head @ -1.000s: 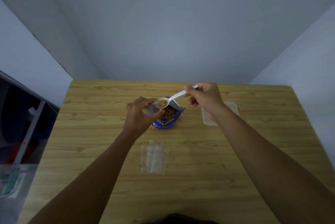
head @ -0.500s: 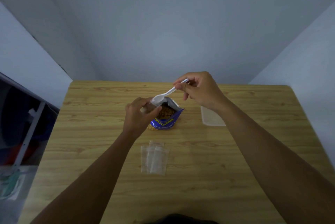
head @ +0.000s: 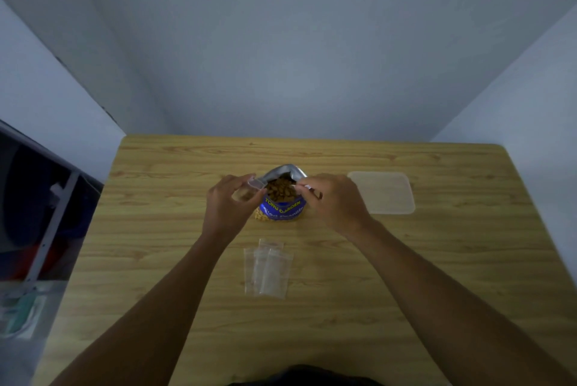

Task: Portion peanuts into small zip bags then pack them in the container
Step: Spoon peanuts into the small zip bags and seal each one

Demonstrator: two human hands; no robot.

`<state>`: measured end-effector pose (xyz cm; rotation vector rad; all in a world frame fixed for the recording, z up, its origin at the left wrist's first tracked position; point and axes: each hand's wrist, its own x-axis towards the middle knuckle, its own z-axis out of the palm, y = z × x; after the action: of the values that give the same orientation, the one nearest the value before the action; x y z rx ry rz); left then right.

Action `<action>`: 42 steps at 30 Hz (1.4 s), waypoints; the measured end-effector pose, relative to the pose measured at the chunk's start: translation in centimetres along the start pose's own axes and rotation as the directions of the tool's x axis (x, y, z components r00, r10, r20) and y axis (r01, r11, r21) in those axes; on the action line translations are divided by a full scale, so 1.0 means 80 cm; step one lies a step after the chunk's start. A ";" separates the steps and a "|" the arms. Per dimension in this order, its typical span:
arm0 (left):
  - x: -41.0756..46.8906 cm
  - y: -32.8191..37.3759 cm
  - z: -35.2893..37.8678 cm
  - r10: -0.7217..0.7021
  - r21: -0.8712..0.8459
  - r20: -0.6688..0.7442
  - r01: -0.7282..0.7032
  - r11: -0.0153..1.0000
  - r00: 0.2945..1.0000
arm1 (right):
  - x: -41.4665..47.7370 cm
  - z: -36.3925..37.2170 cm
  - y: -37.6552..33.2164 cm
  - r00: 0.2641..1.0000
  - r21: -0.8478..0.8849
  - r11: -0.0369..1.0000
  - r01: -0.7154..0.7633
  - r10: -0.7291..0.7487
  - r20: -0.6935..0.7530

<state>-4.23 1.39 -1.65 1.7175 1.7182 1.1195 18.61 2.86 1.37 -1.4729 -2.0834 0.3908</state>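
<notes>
While peanuts (head: pixel 281 190) fill the open pouch (head: pixel 282 212), clear zip bags (head: pixel 268 270) lie flat.

A: Any writing to read here?
B: Only on the blue peanut bag (head: pixel 282 209). Yellow capitals arch across its front, and the second word reads "GARDEN".
A: And the first word?
B: Short, starting "TO". The rest is too blurred to tell.
A: Anything under it?
B: A paler line ending in "Peanuts". The word before it is unclear.
</notes>
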 end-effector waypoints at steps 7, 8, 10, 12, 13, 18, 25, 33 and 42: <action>0.001 -0.005 0.001 -0.016 0.005 0.035 0.016 1.000 0.999 | 0.008 0.004 0.009 0.910 0.277 0.877 -0.392 0.414 -0.021; 0.002 -0.005 0.000 -0.016 0.006 0.042 0.016 1.000 0.999 | 0.010 0.002 0.009 0.901 0.298 0.862 -0.410 0.433 -0.012; 0.002 -0.003 0.001 -0.025 0.003 0.044 0.025 1.000 0.999 | 0.010 0.001 0.009 0.889 0.347 0.830 -0.437 0.458 0.026; 0.002 0.000 0.002 -0.039 -0.006 0.040 0.039 0.999 0.998 | 0.009 0.004 0.007 0.877 0.378 0.801 -0.465 0.476 0.068; 0.001 0.000 0.003 -0.041 -0.012 0.040 0.042 0.999 0.998 | 0.008 0.007 0.007 0.868 0.394 0.784 -0.480 0.491 0.080; 0.000 -0.003 0.005 -0.067 -0.055 0.056 0.070 0.996 0.996 | 0.011 0.016 0.011 0.812 0.447 0.698 -0.560 0.570 0.127; 0.001 -0.006 0.004 -0.067 -0.034 0.037 0.068 0.997 0.997 | 0.015 0.006 0.024 0.667 0.596 0.476 -0.646 0.732 0.139; 0.008 0.005 0.005 -0.068 -0.016 0.060 0.069 0.998 0.996 | 0.011 -0.009 0.034 0.555 0.704 0.237 -0.669 0.789 0.262; 0.016 0.015 0.008 -0.034 -0.028 0.120 0.038 0.999 0.992 | 0.049 -0.050 0.018 0.718 0.747 0.358 -0.560 0.660 0.222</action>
<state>-3.17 2.63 -0.73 1.6929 1.6441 1.0006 21.10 6.69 4.90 -1.5526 -0.8782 1.2890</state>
